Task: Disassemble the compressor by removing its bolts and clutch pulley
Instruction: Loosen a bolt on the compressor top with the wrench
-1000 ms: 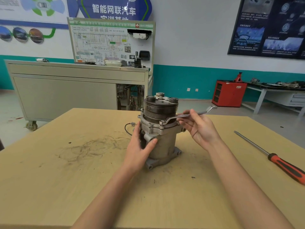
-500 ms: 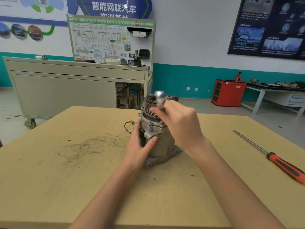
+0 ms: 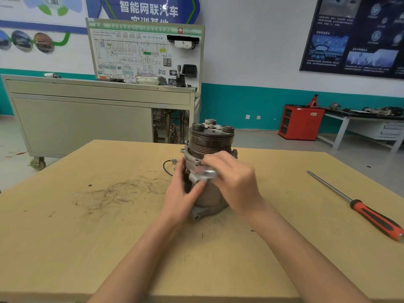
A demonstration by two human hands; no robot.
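Note:
The grey metal compressor (image 3: 207,197) stands upright in the middle of the wooden table (image 3: 87,248), with its dark grooved clutch pulley (image 3: 209,141) on top. My left hand (image 3: 181,195) grips the compressor body from the left, thumb across its front. My right hand (image 3: 234,182) is in front of the compressor's upper flange, fingers curled round a silver wrench (image 3: 206,172), which is blurred and mostly hidden in the hand. A thin black wire (image 3: 167,166) loops out of the compressor's left side.
A long screwdriver (image 3: 358,208) with an orange and black handle lies on the right of the table. Dark scuff marks (image 3: 113,191) cover the left of the tabletop. Behind the table stand a grey wheeled cabinet (image 3: 87,119) and a red cabinet (image 3: 300,122).
My right hand swung the wrench from the right side up over the pulley, then down to the front of the flange. My left hand kept its grip on the body.

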